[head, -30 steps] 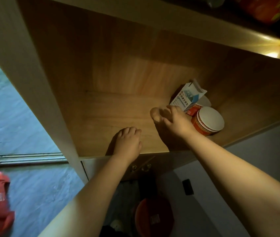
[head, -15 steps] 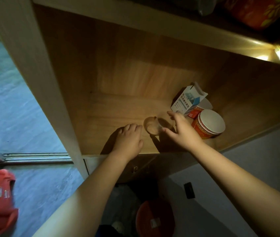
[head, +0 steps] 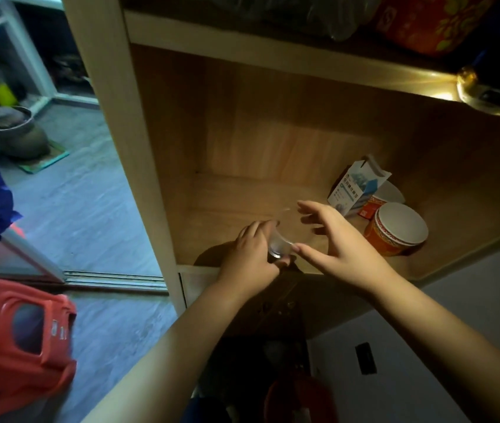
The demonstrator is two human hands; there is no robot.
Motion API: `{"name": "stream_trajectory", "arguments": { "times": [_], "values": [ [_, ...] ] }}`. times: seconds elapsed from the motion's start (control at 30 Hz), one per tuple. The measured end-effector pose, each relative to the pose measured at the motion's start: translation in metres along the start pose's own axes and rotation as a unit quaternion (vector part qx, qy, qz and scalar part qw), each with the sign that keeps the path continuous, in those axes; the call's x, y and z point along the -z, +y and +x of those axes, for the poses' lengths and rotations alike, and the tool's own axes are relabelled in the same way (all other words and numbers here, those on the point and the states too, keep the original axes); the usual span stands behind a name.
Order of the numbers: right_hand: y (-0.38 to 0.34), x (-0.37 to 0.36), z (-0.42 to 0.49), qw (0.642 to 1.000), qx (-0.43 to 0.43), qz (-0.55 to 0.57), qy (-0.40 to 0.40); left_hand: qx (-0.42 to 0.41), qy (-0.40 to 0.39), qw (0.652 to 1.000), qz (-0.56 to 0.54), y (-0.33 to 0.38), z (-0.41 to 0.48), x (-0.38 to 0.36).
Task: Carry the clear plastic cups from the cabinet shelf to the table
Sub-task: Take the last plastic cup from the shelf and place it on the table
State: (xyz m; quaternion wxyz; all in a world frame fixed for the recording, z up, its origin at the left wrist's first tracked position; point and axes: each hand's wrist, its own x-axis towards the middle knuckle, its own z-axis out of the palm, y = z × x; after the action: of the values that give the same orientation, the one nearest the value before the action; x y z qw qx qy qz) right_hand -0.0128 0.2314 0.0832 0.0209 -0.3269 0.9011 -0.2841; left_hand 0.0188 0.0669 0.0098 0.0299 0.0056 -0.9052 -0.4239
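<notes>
A clear plastic cup (head: 277,246) lies tilted over the front edge of the wooden cabinet shelf (head: 227,209), held between both hands. My left hand (head: 250,257) curls around its narrow base end. My right hand (head: 337,239) is spread wide at the cup's open end, with the thumb tip touching the cup and the forefinger by a faint strip of rim. The cup is nearly see-through and dim, so its full outline is hard to make out. No table is in view.
An orange-and-white paper bowl (head: 396,232) and an open white-and-blue carton (head: 355,187) stand at the shelf's right. The upper shelf (head: 273,61) hangs over the hands. A red plastic stool (head: 13,340) and a clay pot (head: 13,132) are on the floor to the left.
My right hand brought the cup from beside the carton toward the shelf front. My left hand, flat on the shelf before, has closed around the cup's base. The camera has shifted left.
</notes>
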Motion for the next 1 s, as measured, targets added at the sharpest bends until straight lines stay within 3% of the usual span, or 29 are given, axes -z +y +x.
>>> {"name": "stream_trajectory", "arguments": {
  "times": [0.2,0.43,0.63,0.8,1.0],
  "values": [
    [-0.022,-0.007,-0.013,0.999,0.028,0.017,-0.007,0.052,0.025,0.993,-0.103,0.001,-0.032,0.013],
    [-0.065,-0.015,-0.017,0.99,0.086,-0.108,0.041,0.051,0.098,0.99,-0.092,-0.021,-0.07,0.055],
    [-0.13,-0.045,-0.008,0.99,0.122,-0.064,0.036,0.026,0.193,0.978,-0.073,-0.042,-0.132,0.122],
    [-0.221,-0.092,-0.003,0.959,0.278,0.027,0.042,0.056,0.25,0.966,-0.041,-0.07,-0.208,0.184],
    [-0.34,-0.169,-0.006,0.929,0.365,0.062,-0.02,0.117,0.329,0.937,-0.024,-0.113,-0.328,0.266]
  ]
}}
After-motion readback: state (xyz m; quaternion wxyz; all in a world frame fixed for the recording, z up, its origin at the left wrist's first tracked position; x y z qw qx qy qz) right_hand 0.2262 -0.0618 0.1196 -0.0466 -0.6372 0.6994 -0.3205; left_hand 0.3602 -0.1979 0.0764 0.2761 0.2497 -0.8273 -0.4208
